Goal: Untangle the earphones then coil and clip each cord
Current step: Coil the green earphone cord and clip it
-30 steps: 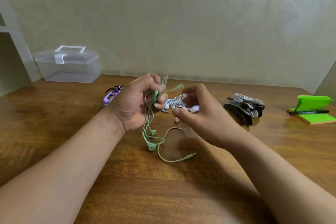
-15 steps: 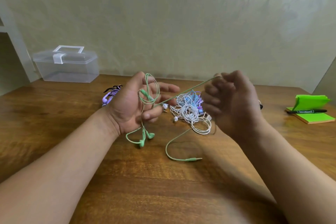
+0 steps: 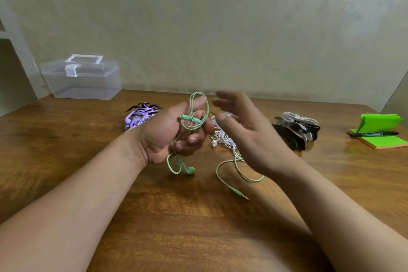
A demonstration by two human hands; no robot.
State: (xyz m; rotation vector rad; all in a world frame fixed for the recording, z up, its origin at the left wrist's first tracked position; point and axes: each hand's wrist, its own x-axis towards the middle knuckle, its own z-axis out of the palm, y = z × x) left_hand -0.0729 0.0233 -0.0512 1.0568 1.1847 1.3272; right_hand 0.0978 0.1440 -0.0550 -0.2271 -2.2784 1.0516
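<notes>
The green cord (image 3: 199,106) is held looped round the curled fingers of the left hand (image 3: 167,132), its loose tail seen trailing down and rightward across the table (image 3: 198,227) to the plug (image 3: 237,192), nearest the spread, empty-looking right hand (image 3: 249,139).

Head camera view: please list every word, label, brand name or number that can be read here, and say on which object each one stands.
Nothing can be read in this view.
Black marker: pale print along the barrel, too small and blurred to read.
Green sticky-note pad: no writing shows.
Clear plastic box: no label or lettering shows.
</notes>
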